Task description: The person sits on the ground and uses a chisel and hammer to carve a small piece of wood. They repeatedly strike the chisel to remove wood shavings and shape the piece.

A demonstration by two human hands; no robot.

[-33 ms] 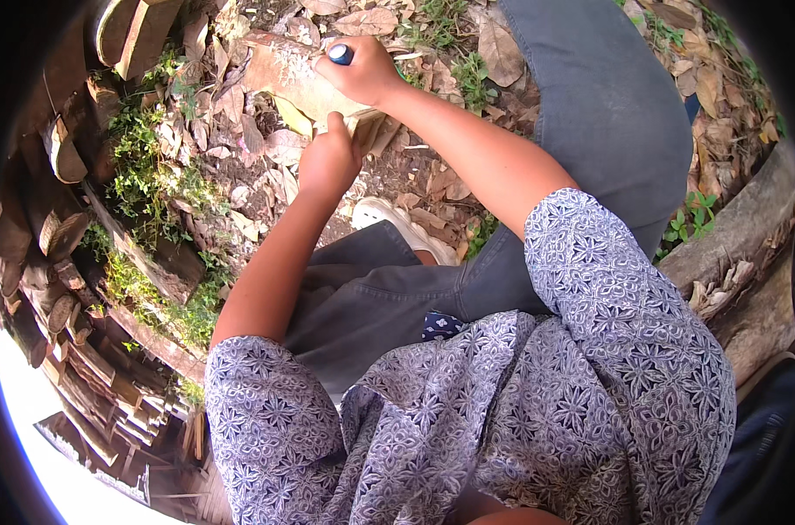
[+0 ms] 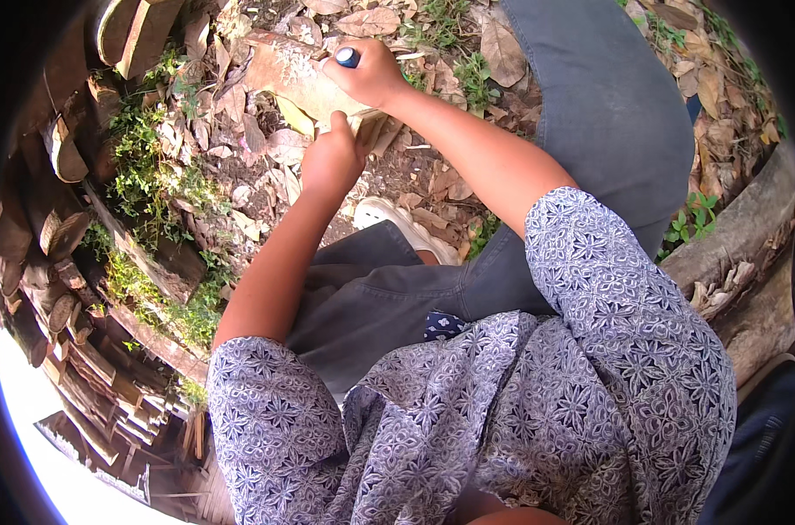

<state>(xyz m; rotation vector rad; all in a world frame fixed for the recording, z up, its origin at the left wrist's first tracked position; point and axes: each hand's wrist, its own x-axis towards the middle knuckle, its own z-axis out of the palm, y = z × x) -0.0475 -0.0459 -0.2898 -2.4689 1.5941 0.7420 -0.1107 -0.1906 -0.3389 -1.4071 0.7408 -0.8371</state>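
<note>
In my right hand (image 2: 376, 77) is a tool with a dark blue handle (image 2: 348, 58); its pale round butt end points up. The rest of the tool is hidden, so its kind does not show. My left hand (image 2: 331, 159) sits just below and to the left, closed around the edge of a pale piece of wood (image 2: 360, 120), thumb up. Beyond both hands lies a flat wooden board (image 2: 271, 72) with pale shavings (image 2: 297, 66) scattered on it. A yellow leaf (image 2: 294, 115) rests by the board's near edge.
Dry leaves (image 2: 502, 52) and green weeds (image 2: 144, 157) cover the ground. Split logs (image 2: 65, 236) are stacked along the left. A thick log (image 2: 739, 223) lies at the right. My bent legs (image 2: 612, 105) frame the spot, with a light shoe (image 2: 397, 223) beneath.
Both my hands have shifted very slightly to the right, the blue handle moving along with the right hand. The grips look the same.
</note>
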